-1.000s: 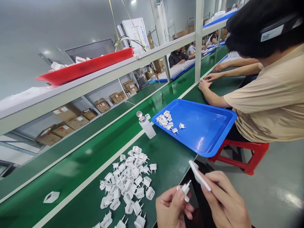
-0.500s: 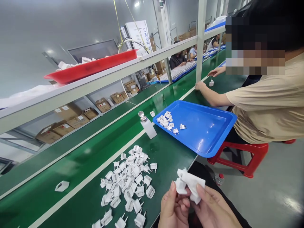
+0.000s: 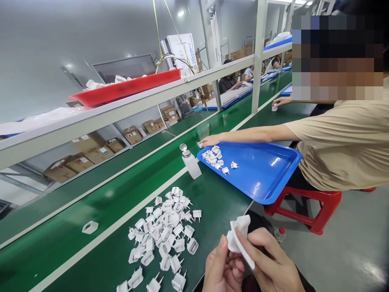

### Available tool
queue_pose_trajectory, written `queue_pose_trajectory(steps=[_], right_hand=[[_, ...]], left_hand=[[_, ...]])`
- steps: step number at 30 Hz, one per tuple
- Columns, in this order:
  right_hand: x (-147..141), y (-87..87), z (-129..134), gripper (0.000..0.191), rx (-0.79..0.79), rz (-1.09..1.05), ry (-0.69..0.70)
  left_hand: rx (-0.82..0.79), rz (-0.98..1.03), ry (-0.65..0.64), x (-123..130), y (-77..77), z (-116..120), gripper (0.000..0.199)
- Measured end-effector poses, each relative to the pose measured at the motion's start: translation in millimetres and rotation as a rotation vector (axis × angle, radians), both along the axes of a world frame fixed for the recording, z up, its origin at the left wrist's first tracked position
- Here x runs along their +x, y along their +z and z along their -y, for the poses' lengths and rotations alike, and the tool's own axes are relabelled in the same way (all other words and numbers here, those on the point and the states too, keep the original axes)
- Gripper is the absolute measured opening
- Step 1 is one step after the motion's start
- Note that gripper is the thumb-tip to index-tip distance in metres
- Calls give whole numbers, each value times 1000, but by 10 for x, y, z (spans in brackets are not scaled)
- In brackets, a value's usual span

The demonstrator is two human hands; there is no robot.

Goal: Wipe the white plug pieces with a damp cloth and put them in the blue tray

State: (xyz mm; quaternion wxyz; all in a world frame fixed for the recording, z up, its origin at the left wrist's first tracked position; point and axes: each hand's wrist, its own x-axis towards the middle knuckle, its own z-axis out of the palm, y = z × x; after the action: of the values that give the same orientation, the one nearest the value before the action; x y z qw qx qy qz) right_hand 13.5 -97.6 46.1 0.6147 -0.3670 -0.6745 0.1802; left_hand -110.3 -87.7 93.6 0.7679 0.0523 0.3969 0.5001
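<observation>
Low at the front, my left hand [image 3: 219, 265] pinches a small white plug housing [image 3: 232, 242] between thumb and fingers. My right hand [image 3: 272, 259] presses a folded white cloth [image 3: 244, 225] against that piece, and the cloth partly covers it. To the left of my hands lies a loose heap of white plug housings [image 3: 165, 227], many with two pins showing. Beyond them a blue tray [image 3: 261, 174] holds a smaller group of plug housings [image 3: 212, 156].
A white pump bottle [image 3: 191, 164] stands beside the tray. One white housing [image 3: 90, 227] lies on the green belt [image 3: 115, 198]. At right, a co-worker's arm [image 3: 258, 134] stretches over the tray's far edge. Above the belt, a shelf carries a red tray [image 3: 127, 87].
My right hand has turned the cloth over the plug housing. The co-worker's arm has reached left across the tray to a white piece on the belt. The lone housing shifted right along the belt.
</observation>
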Motion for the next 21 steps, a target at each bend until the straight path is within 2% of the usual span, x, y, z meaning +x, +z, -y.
queue_pose_trajectory(steps=[3,6,9,11,14,16,19,21], right_hand=[[73,-7,-46,55,108,146,20],[89,23,-59,57,52,110,38],[43,108,-29,47,-117,-49,83],[5,187,0,35,-285,-179,109],[-23,266,37,31,-474,-282,114],[-24,256,57,29,-486,-285,-3],[-34,170,88,27,-362,-249,-250],[-55,116,101,37,-253,-189,-275]], left_hand=[[8,-25,13,10,-5,4,40],[62,-76,52,30,-40,14,44],[70,-105,50,35,-81,20,45],[51,-117,45,25,-97,17,39],[13,-90,51,-6,-93,-3,31],[-14,-51,48,-27,-79,-20,31],[-37,-29,26,-42,-67,-34,31],[-30,-42,15,-29,-72,-29,35]])
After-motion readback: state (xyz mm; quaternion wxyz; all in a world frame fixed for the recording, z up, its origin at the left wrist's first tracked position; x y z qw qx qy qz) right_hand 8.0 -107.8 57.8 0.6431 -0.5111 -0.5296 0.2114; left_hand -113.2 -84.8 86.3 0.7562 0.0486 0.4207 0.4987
